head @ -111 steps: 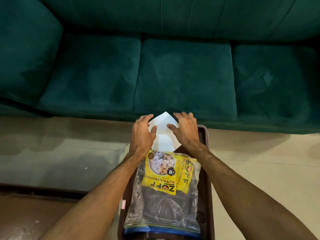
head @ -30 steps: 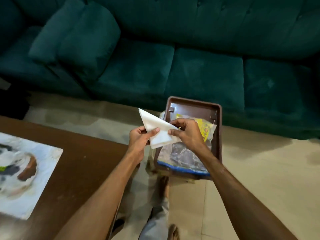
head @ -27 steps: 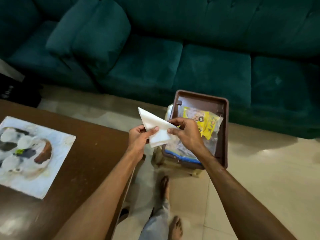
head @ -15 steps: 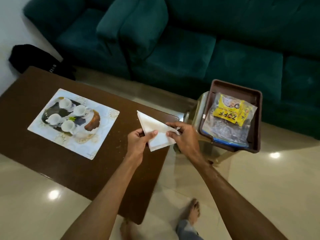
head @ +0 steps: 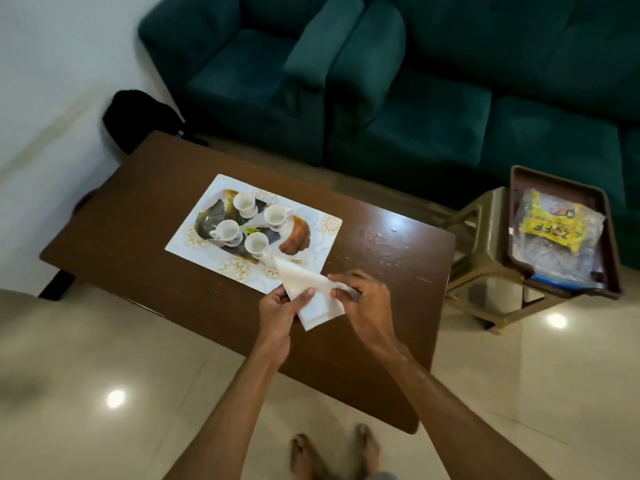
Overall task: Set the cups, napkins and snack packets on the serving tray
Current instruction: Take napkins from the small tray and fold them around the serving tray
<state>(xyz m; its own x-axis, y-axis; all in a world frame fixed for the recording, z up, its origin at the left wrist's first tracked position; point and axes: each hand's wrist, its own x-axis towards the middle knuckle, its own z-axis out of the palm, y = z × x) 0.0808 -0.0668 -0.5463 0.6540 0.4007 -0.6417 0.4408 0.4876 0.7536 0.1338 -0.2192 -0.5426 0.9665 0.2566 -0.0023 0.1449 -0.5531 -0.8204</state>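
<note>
A folded white napkin [head: 308, 289] is held above the brown table [head: 145, 216]. My left hand [head: 278, 311] pinches its lower left edge and my right hand [head: 360, 303] pinches its right side. Several white cups [head: 247, 221] stand on a patterned serving tray [head: 311, 233] in the middle of the table, just beyond the napkin's tip. At the right a dark brown tray [head: 554, 183] sits on a stool [head: 485, 237] and holds a clear bag with a yellow snack packet [head: 550, 230].
A green sofa [head: 450, 81] runs along the far side of the table, with a green armchair [head: 242, 71] to its left. A black bag [head: 138, 116] lies on the floor by the wall. My bare feet [head: 332, 455] stand on the pale tiles.
The view has swung left from the brown tray on the stool to the table. Both hands have carried the napkin from over that tray to near the patterned tray with the cups.
</note>
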